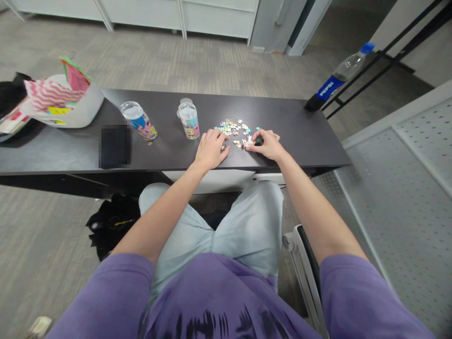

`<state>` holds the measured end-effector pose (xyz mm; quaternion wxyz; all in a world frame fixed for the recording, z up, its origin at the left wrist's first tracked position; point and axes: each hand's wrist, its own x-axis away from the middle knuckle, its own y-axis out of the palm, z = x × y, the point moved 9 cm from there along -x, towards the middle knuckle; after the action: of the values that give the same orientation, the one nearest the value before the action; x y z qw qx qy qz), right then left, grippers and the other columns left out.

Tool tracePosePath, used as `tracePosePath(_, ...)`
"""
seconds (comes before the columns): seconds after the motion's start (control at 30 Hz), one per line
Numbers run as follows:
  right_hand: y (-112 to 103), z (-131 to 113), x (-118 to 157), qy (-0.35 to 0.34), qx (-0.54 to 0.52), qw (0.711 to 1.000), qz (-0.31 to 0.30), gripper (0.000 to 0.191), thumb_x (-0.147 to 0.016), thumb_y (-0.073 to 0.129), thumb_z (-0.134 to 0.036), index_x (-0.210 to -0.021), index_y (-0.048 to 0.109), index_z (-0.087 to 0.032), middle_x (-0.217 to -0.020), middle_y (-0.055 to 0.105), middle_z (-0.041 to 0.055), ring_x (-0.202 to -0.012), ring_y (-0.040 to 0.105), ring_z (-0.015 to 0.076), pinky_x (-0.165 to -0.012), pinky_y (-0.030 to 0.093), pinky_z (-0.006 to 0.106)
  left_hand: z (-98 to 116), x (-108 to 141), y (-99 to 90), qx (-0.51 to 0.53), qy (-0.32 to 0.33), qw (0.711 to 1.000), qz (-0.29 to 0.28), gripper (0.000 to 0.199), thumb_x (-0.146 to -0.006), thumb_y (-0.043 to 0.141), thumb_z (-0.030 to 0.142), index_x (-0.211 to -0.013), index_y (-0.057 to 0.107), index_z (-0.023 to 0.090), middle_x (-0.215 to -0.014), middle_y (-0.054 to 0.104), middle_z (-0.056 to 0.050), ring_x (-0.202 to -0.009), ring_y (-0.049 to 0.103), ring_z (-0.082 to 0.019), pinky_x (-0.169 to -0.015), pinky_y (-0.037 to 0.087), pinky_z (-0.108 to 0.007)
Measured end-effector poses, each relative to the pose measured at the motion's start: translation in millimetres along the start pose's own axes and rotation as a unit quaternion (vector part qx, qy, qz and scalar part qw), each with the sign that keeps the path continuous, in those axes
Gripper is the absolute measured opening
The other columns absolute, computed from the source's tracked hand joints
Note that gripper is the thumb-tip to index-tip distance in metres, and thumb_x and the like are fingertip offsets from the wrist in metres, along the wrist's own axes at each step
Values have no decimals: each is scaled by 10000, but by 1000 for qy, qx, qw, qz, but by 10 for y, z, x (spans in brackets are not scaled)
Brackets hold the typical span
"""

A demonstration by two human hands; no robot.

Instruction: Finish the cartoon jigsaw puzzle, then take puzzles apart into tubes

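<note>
Small colourful puzzle pieces (230,127) lie in a loose pile on the dark table (286,115). At the pile's near left side my left hand (212,149) rests on the tabletop, fingers apart, with a piece close to its fingertips. My right hand (267,145) is at the pile's right side, thumb and fingertips brought together at some pieces; what they grip is too small to make out. Left of the pile stand a clear cup (191,123) with a colourful print and a second printed cup (143,123).
A white basket (83,113) with packets sits at the far left, near a blurred dark object (115,146). A Pepsi bottle (330,87) stands at the back right corner. White cabinets (144,12) line the floor beyond.
</note>
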<state>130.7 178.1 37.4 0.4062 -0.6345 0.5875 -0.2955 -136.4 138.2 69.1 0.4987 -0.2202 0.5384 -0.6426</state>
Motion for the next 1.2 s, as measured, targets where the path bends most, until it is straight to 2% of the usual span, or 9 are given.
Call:
tracePosePath(0.13, 6, -73, -8, -20, -17, 1000, 3, 412, -953, 1018, -492, -1270, 799, -344, -1270, 939, 82, -1350, 777, 447, -1267, 436, 669, 0, -7, 5, -5, 2, 1000, 2, 449, -1180, 854, 506, -1526, 813, 222, -1661, 783, -157, -1567, 738, -369, -1341, 647, -673)
tracePosePath(0.27, 41, -147, -34, -35, -17, 999, 9, 281, -1033, 925, -437, -1275, 815, -345, -1143, 944, 73, -1309, 803, 432, -1282, 422, 683, 4, -11, 3, -11, 2, 1000, 0, 446, -1181, 859, 496, -1531, 815, 224, -1658, 788, -155, -1557, 749, -366, -1331, 661, -670)
tracePosePath(0.37, 27, -166, -48, -40, -9, 999, 27, 239, -1067, 878, -447, -1274, 838, -336, -1265, 940, 102, -1320, 780, 436, -1295, 418, 697, 12, -10, -5, -15, 2, 1000, 1, 445, -1180, 863, 486, -1536, 814, 222, -1655, 791, -155, -1550, 758, -363, -1320, 674, -665)
tracePosePath(0.47, -44, -136, -42, -43, 1, 998, 44, 347, -1065, 884, -499, -1364, 859, -325, -1497, 889, 137, -1393, 735, 461, -1300, 424, 709, 12, -11, -5, -20, 0, 1000, 1, 442, -1180, 865, 482, -1533, 815, 221, -1654, 792, -155, -1547, 762, -362, -1315, 680, -662)
tracePosePath(0.57, -88, -86, -37, -44, 10, 998, 40, 457, -1018, 944, -563, -1405, 892, -324, -1608, 832, 158, -1485, 674, 508, -1271, 459, 710, 8, -14, 5, -23, -2, 1000, -1, 447, -1181, 862, 492, -1534, 814, 223, -1658, 790, -156, -1549, 758, -363, -1317, 676, -663)
tracePosePath(0.87, 86, -141, -224, -23, 20, 999, 23, 188, -1077, 873, -462, -1178, 928, -313, -1470, 855, 151, -1454, 670, 479, -1295, 449, 691, 13, -16, -17, -27, -7, 1000, -5, 442, -1179, 866, 491, -1525, 817, 220, -1647, 796, -154, -1537, 766, -359, -1308, 685, -658)
tracePosePath(0.97, 26, -100, -265, -4, 19, 999, 38, 177, -1124, 791, -439, -1137, 898, -298, -1410, 875, 156, -1412, 693, 466, -1296, 443, 695, 11, -17, -7, -25, -8, 1000, -6, 441, -1179, 867, 490, -1525, 818, 221, -1652, 795, -155, -1542, 764, -360, -1313, 682, -661)
tracePosePath(1.07, -105, 14, -195, 16, 16, 998, 56, 203, -1147, 736, -440, -1195, 876, -302, -1425, 875, 158, -1383, 714, 461, -1294, 456, 711, -3, -16, 6, -20, -10, 1000, -3, 439, -1181, 863, 488, -1529, 817, 224, -1660, 791, -156, -1547, 761, -360, -1319, 678, -663)
tracePosePath(1.2, -219, 152, 60, 18, -2, 998, 55, 310, -1048, 860, -480, -1298, 874, -297, -1459, 848, 161, -1244, 764, 420, -1255, 545, 684, -33, -19, 22, -12, -19, 1000, -2, 447, -1180, 862, 492, -1535, 813, 223, -1666, 786, -157, -1550, 757, -363, -1325, 671, -669)
